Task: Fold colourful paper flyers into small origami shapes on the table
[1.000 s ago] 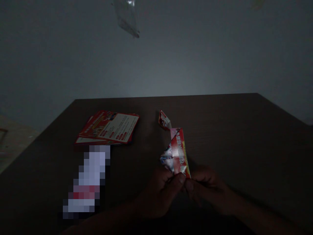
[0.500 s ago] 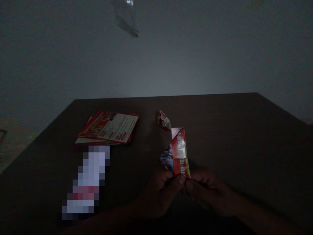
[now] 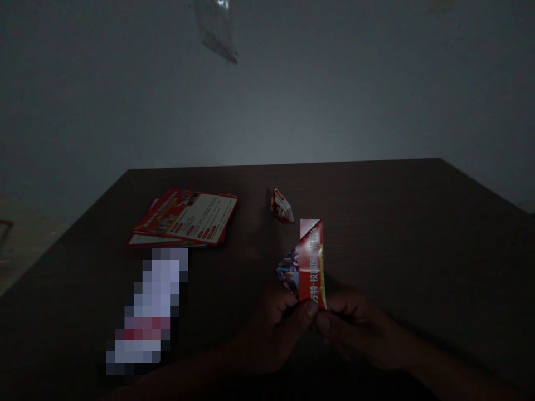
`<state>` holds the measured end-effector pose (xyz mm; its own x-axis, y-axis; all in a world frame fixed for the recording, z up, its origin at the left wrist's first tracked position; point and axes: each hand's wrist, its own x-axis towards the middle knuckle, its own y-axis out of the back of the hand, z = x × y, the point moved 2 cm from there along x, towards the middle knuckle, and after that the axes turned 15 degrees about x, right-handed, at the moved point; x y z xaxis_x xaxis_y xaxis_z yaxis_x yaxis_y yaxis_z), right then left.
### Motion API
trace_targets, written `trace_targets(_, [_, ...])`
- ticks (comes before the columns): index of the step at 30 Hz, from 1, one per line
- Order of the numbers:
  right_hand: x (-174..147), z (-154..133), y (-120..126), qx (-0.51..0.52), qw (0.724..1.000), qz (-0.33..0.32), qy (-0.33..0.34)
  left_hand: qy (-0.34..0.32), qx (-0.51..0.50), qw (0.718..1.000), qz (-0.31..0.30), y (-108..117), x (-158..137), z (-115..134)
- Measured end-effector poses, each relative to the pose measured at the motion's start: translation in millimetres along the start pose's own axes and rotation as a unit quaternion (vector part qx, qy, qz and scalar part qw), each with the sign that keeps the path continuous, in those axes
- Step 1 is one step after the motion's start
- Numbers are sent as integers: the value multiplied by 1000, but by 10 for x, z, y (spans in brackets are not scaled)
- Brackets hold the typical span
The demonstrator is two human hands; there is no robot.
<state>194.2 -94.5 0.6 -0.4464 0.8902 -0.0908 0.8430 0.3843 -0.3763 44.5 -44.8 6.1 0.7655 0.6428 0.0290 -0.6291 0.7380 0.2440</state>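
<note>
A folded paper leaflet (image 3: 311, 262), glossy red with white characters, stands up between my two hands. On its left a darker printed flap sticks out to a point; a pale corner shows at the top. My left hand (image 3: 278, 328) is closed on its lower end, thumb pressed on the front. My right hand (image 3: 359, 328) pinches the bottom right corner, its fingertips close against the left thumb. The fingers behind the paper are hidden. Beyond the leaflet, a small folded paper piece (image 3: 282, 206) rests on the table.
To the left lies a stack of red and white printed leaflets (image 3: 188, 217). A pixelated pale object (image 3: 150, 306) is nearer me on the dark wooden table (image 3: 397, 223). A clear plastic bag (image 3: 217, 30) hangs on the grey wall behind.
The leaflet's upper end has swung slightly to the right, so it now stands more upright. Both hands keep their hold in nearly the same place.
</note>
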Motion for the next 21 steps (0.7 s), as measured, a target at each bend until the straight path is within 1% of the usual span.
trace_targets(2, [17,-28,13,14,1000,-1,21,11,9,1000,-13,18,1,-16])
trace_targets(4, [30,-68,61,20,998,32,49,23,25,999,-37,41,3,-26])
trace_targets(6, [27,-114,145,24,990,105,90,32,37,996,-77,62,7,-24])
trace_targets(7, [19,-131,192,24,985,141,100,34,42,993,-106,71,8,-19])
trace_targets(10, [-30,-166,324,34,962,249,104,41,56,977,-200,88,8,-7])
trace_targets(11, [-49,-181,353,30,956,271,107,47,59,972,-222,94,6,-9])
trace_targets(12, [-68,-198,376,16,949,295,110,57,60,969,-231,100,4,-15])
trace_targets(14, [-96,-239,399,-21,936,331,120,82,52,970,-223,110,0,-36])
trace_targets(16, [-107,-275,401,-50,924,357,128,105,49,973,-199,116,-1,-57])
trace_targets(18, [-102,-294,397,-63,915,375,131,117,60,980,-151,127,6,-72])
trace_targets(21, [-83,-290,393,-84,904,400,123,119,90,987,-58,156,30,-86])
